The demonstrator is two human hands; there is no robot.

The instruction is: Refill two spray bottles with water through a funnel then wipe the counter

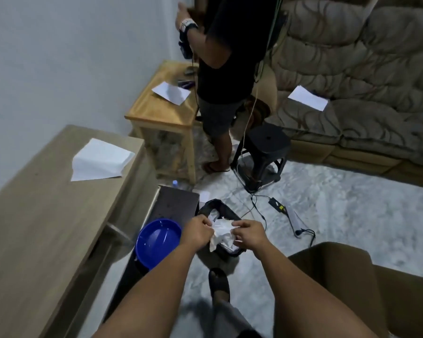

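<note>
Both my hands hold one crumpled white paper towel [222, 232] directly over a small black bin [211, 208] on the floor. My left hand [197, 230] pinches the towel's left side and my right hand [249, 232] grips its right side. More white paper lies inside the bin. A blue bowl [158, 241] sits just left of my left wrist on a low dark shelf. The light wooden counter [42, 215] runs along the left, with a stack of white paper sheets [100, 160] on it. No spray bottle or funnel is in view.
Another person in dark clothes [226, 57] stands beside a small wooden side table [161, 106] and a black stool [266, 152]. Cables and a power adapter [276, 203] lie on the pale floor. A brown sofa [366, 81] fills the right, a brown armchair [366, 284] the lower right.
</note>
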